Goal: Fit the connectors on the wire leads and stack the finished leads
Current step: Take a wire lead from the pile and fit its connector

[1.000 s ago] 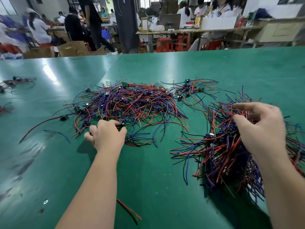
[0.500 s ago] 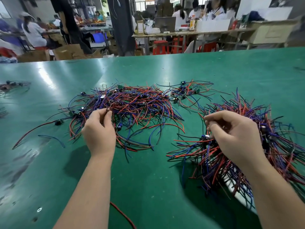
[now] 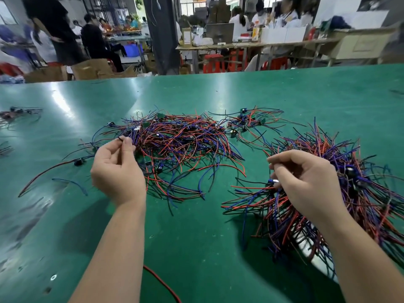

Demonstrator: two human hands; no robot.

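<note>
Pinches a lead (image 3: 120, 139) in left hand (image 3: 118, 171), a connector (image 3: 273, 181) in right hand (image 3: 306, 182); seems far from done amid tangled left pile (image 3: 185, 145) and right pile (image 3: 354, 193).

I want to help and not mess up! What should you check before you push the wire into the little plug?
1. Left hand pinches a thin black wire lead in its fingers: ok.
2. Right hand pinches a small blue and silver connector: ok.
3. Lead and connector brought together: not ok, the hands are well apart.
4. Lead free of the middle tangle of red, blue and black wires: cannot tell, the hand hides the rest of it.
5. Connector's opening turned toward the lead: cannot tell, too small to see.
</note>
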